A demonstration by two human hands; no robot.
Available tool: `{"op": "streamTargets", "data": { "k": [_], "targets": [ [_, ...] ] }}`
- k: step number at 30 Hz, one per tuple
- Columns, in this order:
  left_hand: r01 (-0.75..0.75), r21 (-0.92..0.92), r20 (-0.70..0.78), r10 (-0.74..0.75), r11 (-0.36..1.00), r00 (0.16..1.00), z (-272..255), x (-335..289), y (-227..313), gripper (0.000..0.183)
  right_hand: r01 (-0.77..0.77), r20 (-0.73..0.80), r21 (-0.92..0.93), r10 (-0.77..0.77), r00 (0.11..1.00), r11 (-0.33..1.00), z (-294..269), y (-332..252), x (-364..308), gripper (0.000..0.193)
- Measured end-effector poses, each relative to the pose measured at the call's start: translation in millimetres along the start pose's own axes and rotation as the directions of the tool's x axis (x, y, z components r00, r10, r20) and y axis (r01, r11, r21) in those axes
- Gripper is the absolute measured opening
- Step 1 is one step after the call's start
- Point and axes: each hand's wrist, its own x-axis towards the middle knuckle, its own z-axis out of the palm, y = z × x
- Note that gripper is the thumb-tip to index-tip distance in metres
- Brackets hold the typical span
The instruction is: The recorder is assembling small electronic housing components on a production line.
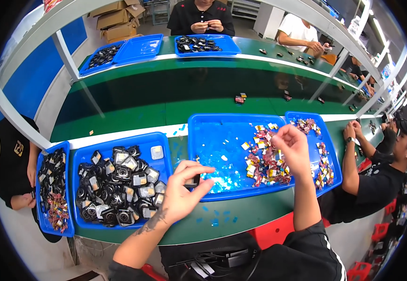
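Observation:
My left hand (181, 191) is over the green bench between two blue trays. Its thumb and curled fingers close around a black watch case (192, 181), which they mostly hide. Beside it, the left blue tray (169, 154) is heaped with black watch cases (121, 185), many showing a pale square face. My right hand (291, 146) hovers above the middle blue tray (231, 119), thumb and fingers drawn together; whatever is between them is hidden. Below it lies a pile of small parts (265, 161) in red, yellow and white. Bits of bluish film (220, 180) litter that tray's left half.
Another blue tray (338, 175) of small parts stands at right, and a narrow one (67, 187) at far left. A conveyor belt (166, 84) runs beyond a white rail (133, 137). White frame posts (65, 54) rise around the bench. Co-workers sit opposite and on both sides.

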Motion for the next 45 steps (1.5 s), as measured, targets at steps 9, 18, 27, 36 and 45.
{"op": "streamTargets", "data": {
  "k": [9, 18, 27, 36, 45],
  "targets": [
    [0.094, -0.164, 0.097, -0.079, 0.982, 0.992, 10, -2, 6, 0.018, -0.148, 0.388, 0.170, 0.072, 0.919, 0.974, 91, -28, -50, 0.010],
    [0.113, -0.162, 0.002, -0.114, 0.980, 0.994, 5, -4, 2, 0.012, -0.044, 0.373, 0.040, 0.026, 0.928, 0.998, 107, -26, -48, 0.010],
    [0.039, -0.232, -0.113, -0.066, 0.972, 0.991, 5, 2, -14, 0.010, 0.453, 0.444, -0.525, -0.222, 0.868, 0.720, 88, -12, -25, 0.023],
    [0.431, -0.524, 0.303, -0.313, 0.735, 0.900, -2, 1, 0, 0.013, -0.134, 0.490, 0.423, -0.102, 0.866, 0.896, 107, 12, -35, 0.015],
    [0.390, -0.822, 0.281, -0.299, 0.416, 0.912, 0, 1, -1, 0.023, -0.193, 0.383, 0.521, -0.026, 0.923, 0.831, 106, 4, -35, 0.014]
  ]
}}
